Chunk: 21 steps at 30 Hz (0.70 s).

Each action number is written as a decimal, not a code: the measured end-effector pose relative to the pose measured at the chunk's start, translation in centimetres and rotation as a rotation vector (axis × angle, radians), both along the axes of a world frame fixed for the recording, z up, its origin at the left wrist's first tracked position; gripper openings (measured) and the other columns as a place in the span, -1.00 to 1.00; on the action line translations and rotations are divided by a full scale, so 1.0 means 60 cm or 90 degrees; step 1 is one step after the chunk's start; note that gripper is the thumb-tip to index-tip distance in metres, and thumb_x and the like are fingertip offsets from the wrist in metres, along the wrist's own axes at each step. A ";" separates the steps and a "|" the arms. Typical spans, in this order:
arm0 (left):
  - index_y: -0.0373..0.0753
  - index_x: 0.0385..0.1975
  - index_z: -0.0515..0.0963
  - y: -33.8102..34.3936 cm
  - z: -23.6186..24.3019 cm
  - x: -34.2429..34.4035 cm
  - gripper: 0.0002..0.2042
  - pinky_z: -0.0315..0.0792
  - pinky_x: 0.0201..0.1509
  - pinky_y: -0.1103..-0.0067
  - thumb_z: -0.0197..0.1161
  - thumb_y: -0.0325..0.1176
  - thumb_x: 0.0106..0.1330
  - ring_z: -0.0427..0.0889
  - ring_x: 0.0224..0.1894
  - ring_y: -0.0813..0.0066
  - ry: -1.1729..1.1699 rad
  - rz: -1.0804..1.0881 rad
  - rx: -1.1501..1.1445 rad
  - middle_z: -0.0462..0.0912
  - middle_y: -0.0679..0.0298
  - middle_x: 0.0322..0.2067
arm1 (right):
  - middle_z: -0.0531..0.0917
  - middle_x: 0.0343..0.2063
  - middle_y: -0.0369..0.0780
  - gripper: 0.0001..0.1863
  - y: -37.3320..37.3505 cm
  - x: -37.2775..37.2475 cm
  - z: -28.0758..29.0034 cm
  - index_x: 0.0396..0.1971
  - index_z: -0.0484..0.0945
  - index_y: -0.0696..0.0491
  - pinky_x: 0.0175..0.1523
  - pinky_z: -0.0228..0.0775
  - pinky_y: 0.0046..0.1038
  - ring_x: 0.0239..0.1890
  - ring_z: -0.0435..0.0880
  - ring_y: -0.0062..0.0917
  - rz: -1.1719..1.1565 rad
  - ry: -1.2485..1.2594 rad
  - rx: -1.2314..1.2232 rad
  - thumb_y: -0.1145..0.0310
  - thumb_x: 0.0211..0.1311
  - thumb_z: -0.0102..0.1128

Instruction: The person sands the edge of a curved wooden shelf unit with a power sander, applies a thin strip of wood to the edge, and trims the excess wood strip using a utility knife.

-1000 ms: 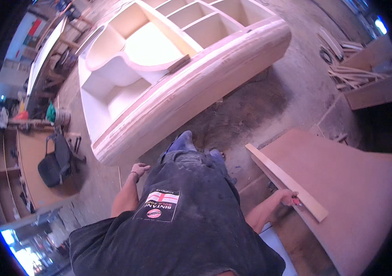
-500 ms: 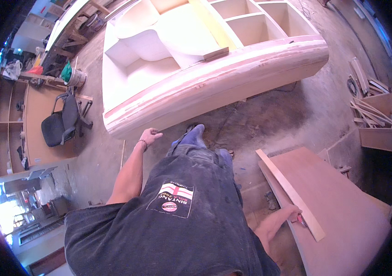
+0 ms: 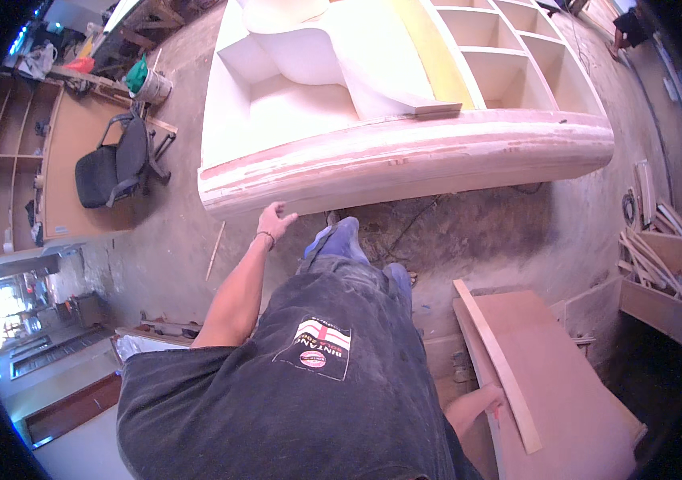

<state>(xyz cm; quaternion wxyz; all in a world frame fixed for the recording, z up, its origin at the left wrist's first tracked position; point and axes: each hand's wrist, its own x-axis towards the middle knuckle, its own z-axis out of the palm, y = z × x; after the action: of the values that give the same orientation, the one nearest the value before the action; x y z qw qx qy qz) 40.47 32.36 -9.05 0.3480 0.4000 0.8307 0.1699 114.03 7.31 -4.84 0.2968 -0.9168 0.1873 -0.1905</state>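
Note:
My left hand (image 3: pixel 275 222) is raised with its fingers apart, holding nothing, close to the near lower edge of a large white cabinet (image 3: pixel 405 156). My right hand (image 3: pixel 488 398) is closed at the near edge of a brown wooden panel (image 3: pixel 573 376). A bit of a small red tool (image 3: pixel 497 414) shows at its fingers; most of it is hidden, so its kind is unclear. Along the panel lies a long pale wood strip (image 3: pixel 501 364), just beyond that hand. The cabinet has a rounded, patchy pinkish front, a wavy inner divider and several square compartments.
A black office chair (image 3: pixel 117 160) stands at the left before a brown board and an open shelf unit (image 3: pixel 5 156). A white bucket (image 3: pixel 155 86) with green cloth is behind it. Wood offcuts (image 3: pixel 653 260) fill a box at the right. A thin stick (image 3: pixel 215 250) lies on the floor.
My view has shifted, and the cabinet sits farther right and higher in it. My left hand's fingers have spread more. The right hand has moved back along the panel's edge, and less of the red tool shows.

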 end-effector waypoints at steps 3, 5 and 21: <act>-0.34 0.18 0.55 0.049 -0.054 -0.138 -0.32 0.51 0.26 0.30 0.57 -0.09 0.11 0.66 0.15 0.11 0.069 0.065 0.109 0.68 -0.04 0.07 | 0.59 -0.45 -0.21 -0.48 0.041 -0.109 -0.027 -0.27 0.44 0.04 -0.39 0.42 -0.20 -0.45 0.57 -0.31 0.058 0.113 0.046 -0.19 0.41 -0.11; -0.29 0.16 0.57 0.124 -0.089 -0.172 -0.38 0.49 0.26 0.28 0.55 -0.14 0.12 0.64 0.14 0.06 0.043 0.095 0.136 0.68 -0.03 0.03 | 0.57 -0.46 -0.22 -0.46 0.051 -0.160 -0.029 -0.27 0.41 0.03 -0.41 0.41 -0.21 -0.47 0.56 -0.32 0.091 0.216 0.115 -0.23 0.43 -0.15; -0.01 -0.30 0.74 0.424 -0.218 -0.335 -0.87 0.20 0.24 0.15 0.40 -0.18 0.23 0.58 0.09 0.32 -0.026 -0.137 -0.119 0.71 0.37 -0.13 | 0.55 -0.41 -0.30 -0.74 0.562 -0.817 0.074 0.03 0.45 0.05 -0.45 0.39 -0.51 -0.53 0.45 -0.68 0.624 0.697 0.039 0.20 0.55 0.00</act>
<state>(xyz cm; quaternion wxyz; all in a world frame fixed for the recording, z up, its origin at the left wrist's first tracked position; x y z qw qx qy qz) 20.35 57.77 -22.11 0.4166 0.4494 0.7878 0.0617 65.03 41.05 -0.39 0.2373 -0.8506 -0.1173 0.4544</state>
